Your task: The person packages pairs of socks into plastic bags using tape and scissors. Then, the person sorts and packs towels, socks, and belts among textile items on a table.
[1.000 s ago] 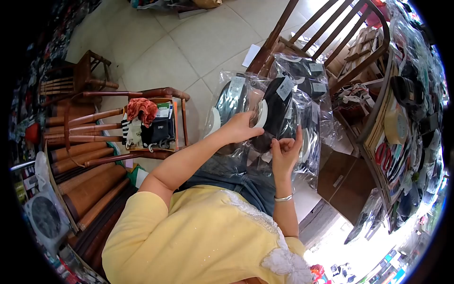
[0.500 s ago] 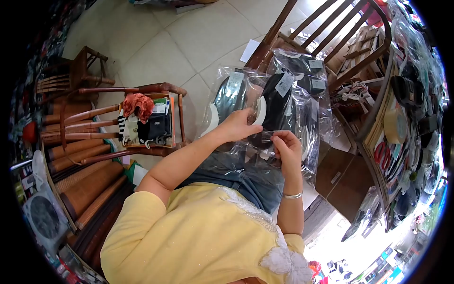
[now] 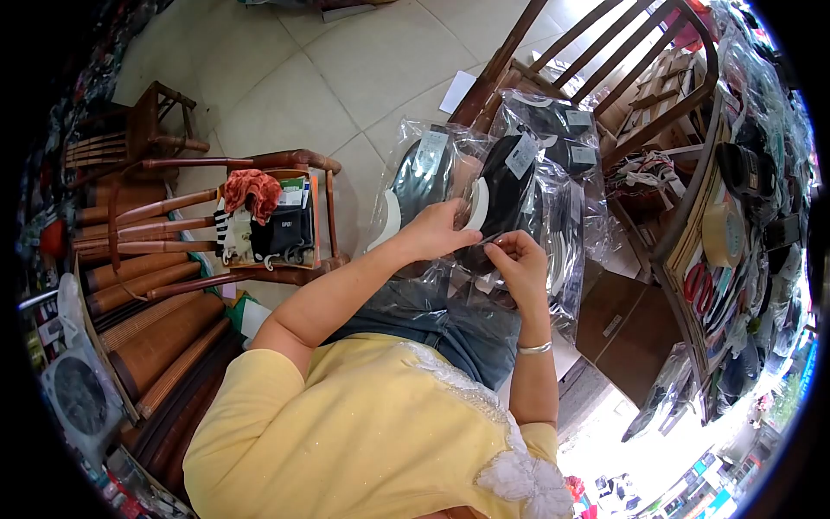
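Black items with white curved inserts, bagged in clear plastic, lie over my lap. My left hand (image 3: 439,230) grips the near end of one black item (image 3: 504,177), which bears a pale label (image 3: 521,156). At the bag's near edge my right hand (image 3: 519,259) pinches the clear plastic between thumb and forefinger. A second bagged item (image 3: 419,177) is on the left. More bagged black items (image 3: 566,143) are behind, against the wooden chair (image 3: 484,86).
At the left, a bamboo chair (image 3: 298,160) carries a red cloth (image 3: 252,192) and packaged socks. Rolled mats (image 3: 164,342) are below it. On the right, a cluttered table holds tape (image 3: 722,233) and red scissors (image 3: 699,288). A brown carton (image 3: 631,333) stands beside my right arm.
My right hand has shifted slightly along the bag's near edge, and its raised forefinger has curled in to a pinch. My left hand keeps its hold. The view has moved slightly.
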`<state>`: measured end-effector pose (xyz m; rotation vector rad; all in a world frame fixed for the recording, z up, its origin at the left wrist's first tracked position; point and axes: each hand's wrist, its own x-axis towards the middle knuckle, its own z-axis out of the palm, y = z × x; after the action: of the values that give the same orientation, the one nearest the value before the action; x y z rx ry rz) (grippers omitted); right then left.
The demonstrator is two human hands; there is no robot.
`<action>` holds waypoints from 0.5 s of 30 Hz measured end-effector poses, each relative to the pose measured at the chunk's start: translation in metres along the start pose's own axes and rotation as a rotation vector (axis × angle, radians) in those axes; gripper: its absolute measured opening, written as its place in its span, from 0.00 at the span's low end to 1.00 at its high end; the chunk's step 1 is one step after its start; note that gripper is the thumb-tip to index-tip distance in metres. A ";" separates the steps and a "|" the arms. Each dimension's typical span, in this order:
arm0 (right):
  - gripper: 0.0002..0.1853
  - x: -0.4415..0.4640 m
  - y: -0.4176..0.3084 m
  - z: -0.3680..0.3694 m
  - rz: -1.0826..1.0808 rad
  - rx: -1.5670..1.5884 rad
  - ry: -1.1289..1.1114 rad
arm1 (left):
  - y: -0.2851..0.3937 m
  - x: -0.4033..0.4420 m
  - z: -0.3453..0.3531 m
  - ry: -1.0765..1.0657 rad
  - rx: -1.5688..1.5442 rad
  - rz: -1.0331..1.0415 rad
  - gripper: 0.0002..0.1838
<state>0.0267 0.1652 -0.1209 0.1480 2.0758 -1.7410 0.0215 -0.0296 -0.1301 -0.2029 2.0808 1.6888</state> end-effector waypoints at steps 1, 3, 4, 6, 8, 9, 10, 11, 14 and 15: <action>0.07 0.000 -0.002 0.001 0.000 0.001 0.000 | 0.000 0.000 0.000 0.000 0.002 0.005 0.26; 0.08 0.000 -0.008 0.004 -0.005 -0.052 0.020 | 0.001 0.000 0.000 -0.004 0.000 0.003 0.26; 0.08 0.000 -0.006 0.004 -0.005 -0.051 0.022 | 0.002 -0.001 -0.001 -0.007 -0.002 0.002 0.27; 0.09 0.002 -0.002 0.005 -0.033 -0.142 0.048 | 0.000 0.000 0.000 -0.011 -0.030 -0.003 0.27; 0.10 0.001 0.000 0.006 -0.045 -0.171 0.071 | 0.002 0.001 -0.001 -0.014 -0.058 -0.007 0.28; 0.10 0.001 0.000 0.007 -0.057 -0.201 0.092 | 0.006 0.000 -0.004 -0.061 -0.041 -0.069 0.29; 0.10 0.000 0.000 0.007 -0.058 -0.200 0.093 | 0.008 0.000 -0.005 -0.107 -0.024 -0.131 0.31; 0.11 0.000 0.000 0.007 -0.083 -0.251 0.113 | 0.006 0.001 -0.004 -0.108 -0.023 -0.131 0.31; 0.11 -0.002 -0.004 0.009 -0.110 -0.328 0.143 | -0.001 0.001 0.001 -0.031 0.134 0.065 0.33; 0.11 -0.002 -0.006 0.009 -0.112 -0.356 0.154 | 0.002 0.001 0.001 -0.026 0.112 0.041 0.34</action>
<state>0.0290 0.1561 -0.1159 0.0615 2.5119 -1.4271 0.0203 -0.0281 -0.1291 -0.1026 2.1666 1.5833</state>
